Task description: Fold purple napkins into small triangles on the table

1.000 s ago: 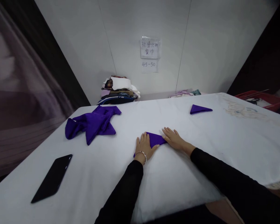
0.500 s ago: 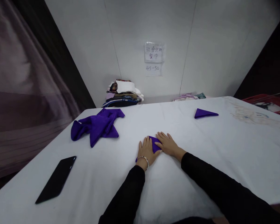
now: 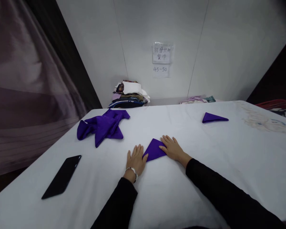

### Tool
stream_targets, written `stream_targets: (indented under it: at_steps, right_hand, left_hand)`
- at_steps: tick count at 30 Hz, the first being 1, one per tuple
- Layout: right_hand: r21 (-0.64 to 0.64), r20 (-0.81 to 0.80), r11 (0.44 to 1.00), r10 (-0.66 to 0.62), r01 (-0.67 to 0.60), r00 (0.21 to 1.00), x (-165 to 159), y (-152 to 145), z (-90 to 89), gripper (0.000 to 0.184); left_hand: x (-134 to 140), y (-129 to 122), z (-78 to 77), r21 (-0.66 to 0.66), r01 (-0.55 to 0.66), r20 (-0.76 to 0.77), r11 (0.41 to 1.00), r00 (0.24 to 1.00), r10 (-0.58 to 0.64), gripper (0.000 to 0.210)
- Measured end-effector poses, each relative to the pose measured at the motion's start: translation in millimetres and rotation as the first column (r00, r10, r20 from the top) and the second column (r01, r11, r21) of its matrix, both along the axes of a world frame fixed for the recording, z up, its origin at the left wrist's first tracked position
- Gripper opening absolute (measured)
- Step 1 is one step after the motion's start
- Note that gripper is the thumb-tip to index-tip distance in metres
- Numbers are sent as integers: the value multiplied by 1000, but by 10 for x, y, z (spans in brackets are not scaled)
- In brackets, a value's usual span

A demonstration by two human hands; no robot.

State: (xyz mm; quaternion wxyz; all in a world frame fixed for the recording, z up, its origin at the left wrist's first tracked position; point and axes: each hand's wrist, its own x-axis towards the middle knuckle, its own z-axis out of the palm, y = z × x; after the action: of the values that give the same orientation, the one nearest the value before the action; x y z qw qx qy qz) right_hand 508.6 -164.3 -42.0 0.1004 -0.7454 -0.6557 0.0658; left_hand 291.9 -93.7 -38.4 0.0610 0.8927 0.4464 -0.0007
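Observation:
A purple cloth napkin (image 3: 154,150), folded into a flat triangle, lies on the white-covered table between my hands. My left hand (image 3: 136,160), with a bracelet at the wrist, rests flat with fingers stretched over the napkin's left corner. Flat on its right end lies my right hand (image 3: 172,148), fingers spread; that corner is hidden beneath it. Farther back to the right sits another folded purple napkin (image 3: 214,118), a narrow triangle. A loose heap of purple napkins (image 3: 103,126) lies at the back left.
A black tablet-like slab (image 3: 62,177) lies on the table (image 3: 171,190) at the left. Behind the far edge are a stack of folded clothes (image 3: 130,94) and more cloth (image 3: 196,100) by the wall. Handwritten paper signs (image 3: 161,60) hang above.
My left hand has slid left across the folded napkin to its left corner, uncovering the middle. My right hand stays on the right end. The view has shifted slightly.

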Motion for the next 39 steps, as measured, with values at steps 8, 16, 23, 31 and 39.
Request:
stream_targets:
  at_steps: [8,16,23,31,39]
  right_hand:
    - [0,-6,1000,-2,2,1000,4,-4,0,65]
    - [8,-28,1000,-7,7,1000,-3,-2,-2,70]
    - [-41,-46,999,-15,13,999,-5,1,25,71]
    - [-32,-24,999,-18,17,1000,-15,-1,11,72]
    - [-21,-37,1000,-16,15,999,-5,4,-4,74]
  left_hand:
    - [110,54,169,-48,-122,31,991,992,124,60]
    - [585,-53,62,4,39,62,999,997,-39,58]
    - [545,-40,-11,25,51,62,998,997,-53,58]
    - [345,-4,-5,32,24,59,999,998,-26,58]
    - [-6,28,16,-9,-23,40,1000,999,23,58]
